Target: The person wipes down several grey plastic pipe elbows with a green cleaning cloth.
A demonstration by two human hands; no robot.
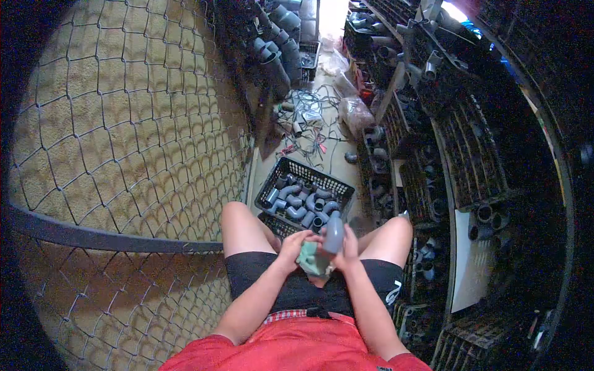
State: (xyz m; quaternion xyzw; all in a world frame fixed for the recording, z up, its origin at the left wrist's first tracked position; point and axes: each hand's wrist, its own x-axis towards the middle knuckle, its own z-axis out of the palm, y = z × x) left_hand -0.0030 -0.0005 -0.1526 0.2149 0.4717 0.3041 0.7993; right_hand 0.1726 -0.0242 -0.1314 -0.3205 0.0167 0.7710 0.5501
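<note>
Over my lap, my left hand (293, 250) is closed on a crumpled green cloth (314, 258). Beside it, my right hand (349, 248) grips a grey pipe elbow (334, 234), which is held upright against the cloth. Just beyond my hands, a black plastic crate (276, 175) on the floor holds several grey pipe elbows (297, 212). The fingertips of both hands are partly hidden by the cloth and the elbow.
A chain-link fence (124, 123) runs along the left. Shelves with crates of fittings (427, 253) line the right. Ahead on the floor lie tangled strips (309, 114), a plastic bag (356, 114) and a loose fitting (351, 157).
</note>
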